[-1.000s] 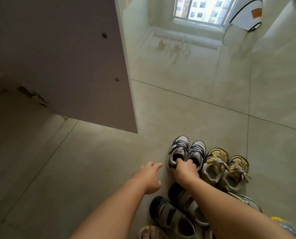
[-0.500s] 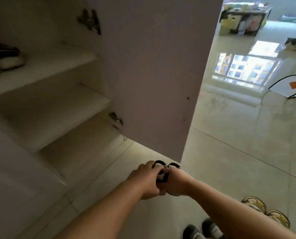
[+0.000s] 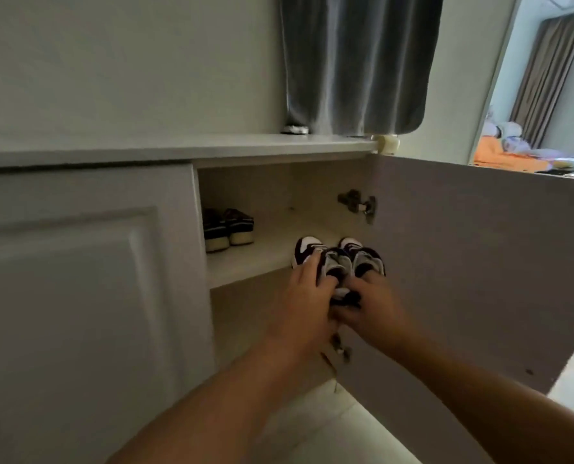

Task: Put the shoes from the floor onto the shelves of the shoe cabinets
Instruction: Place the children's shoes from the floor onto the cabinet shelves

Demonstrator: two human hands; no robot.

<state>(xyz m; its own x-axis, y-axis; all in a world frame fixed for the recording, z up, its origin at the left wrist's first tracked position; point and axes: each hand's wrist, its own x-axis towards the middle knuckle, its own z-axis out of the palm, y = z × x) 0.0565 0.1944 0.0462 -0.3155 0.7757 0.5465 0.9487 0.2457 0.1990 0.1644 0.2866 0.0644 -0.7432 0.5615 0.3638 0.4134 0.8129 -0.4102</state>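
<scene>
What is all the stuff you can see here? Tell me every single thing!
sneakers: 2, dark and white, held at the front edge of the upper shelf
dark shoes: 2, dark with pale soles, side by side at the left of the upper shelf
upper shelf: 1, white, inside the open cabinet
open door: 1, pale, swung out at right
closed door: 1, white, panelled, at left
hinge: 1, metal, at the top of the open door
cabinet top: 1, white
curtain: 1, grey, hanging above the cabinet
left hand: 1, gripping the sneakers
right hand: 1, gripping the sneakers
</scene>
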